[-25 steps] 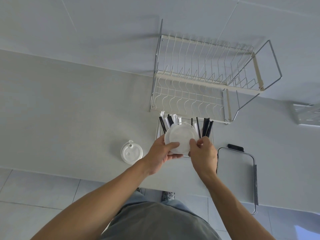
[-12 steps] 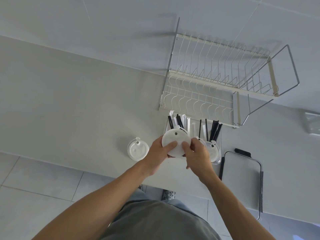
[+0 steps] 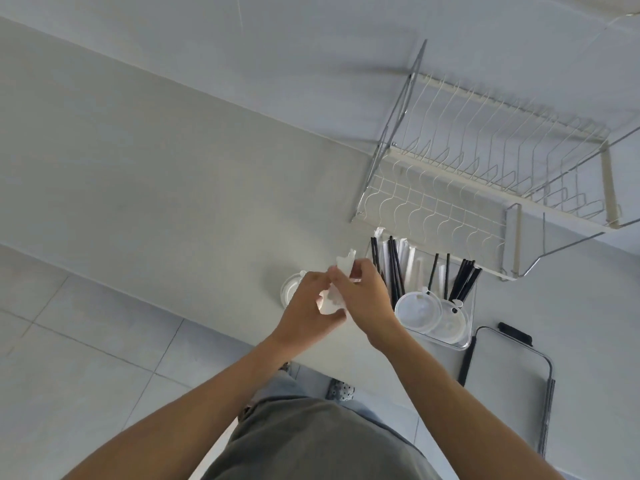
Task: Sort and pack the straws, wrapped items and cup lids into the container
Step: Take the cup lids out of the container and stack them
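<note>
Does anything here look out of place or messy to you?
One cup lid sits alone on the counter, outside the clear container where two lids already lie beside the black straws. Both hands grip another lid edge-on. Nothing looks spilled or broken.

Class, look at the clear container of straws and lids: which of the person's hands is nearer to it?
Right. The right hand lies just beside the clear container's left edge, by the black straws. The left hand sits farther left, over the lid on the counter.
</note>
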